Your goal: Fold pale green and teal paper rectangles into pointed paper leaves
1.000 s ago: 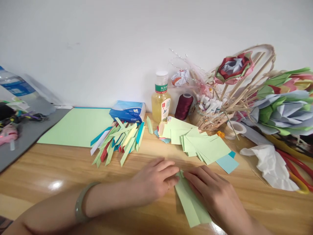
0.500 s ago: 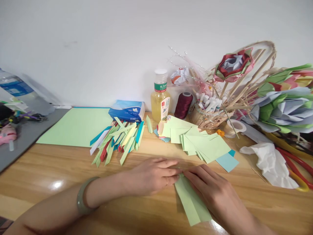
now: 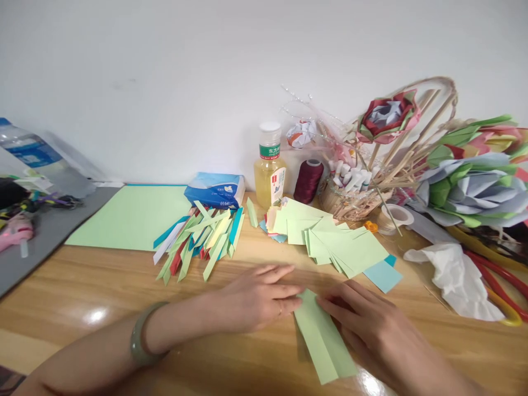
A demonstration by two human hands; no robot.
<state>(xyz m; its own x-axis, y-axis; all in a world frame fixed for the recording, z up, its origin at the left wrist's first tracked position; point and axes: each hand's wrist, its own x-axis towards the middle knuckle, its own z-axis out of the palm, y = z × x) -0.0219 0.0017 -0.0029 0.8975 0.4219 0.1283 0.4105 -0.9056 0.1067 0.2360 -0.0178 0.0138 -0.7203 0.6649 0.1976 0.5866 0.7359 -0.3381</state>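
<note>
A pale green sheet of paper [image 3: 324, 341] with a lengthwise crease lies slanted on the table in front of me, its right side raised slightly. My left hand [image 3: 264, 297] is stretched out with its fingers spread; the fingertips touch the upper left corner of the paper, and the thumb is hidden. At the upper right edge, the bent fingers of my right hand [image 3: 367, 319] close on the paper, with its thumb out of sight. Beyond my hands lies a fanned stack of pale green paper pieces [image 3: 350, 247], with light blue paper [image 3: 383, 275] under it.
Folded paper strips [image 3: 198, 236] are heaped at the left, near a blue tissue pack [image 3: 214, 190] and a large green sheet [image 3: 127, 220]. Behind stand a drink bottle [image 3: 269, 168], maroon thread spool [image 3: 308, 181] and basket [image 3: 355, 201]. Crumpled tissue [image 3: 454, 280] and red-handled scissors [image 3: 490, 275] lie right.
My right fingers have slid down the paper's right edge, away from my left fingertips, baring the paper's top end. The left hand stays near the upper left corner. The view has shifted slightly.
</note>
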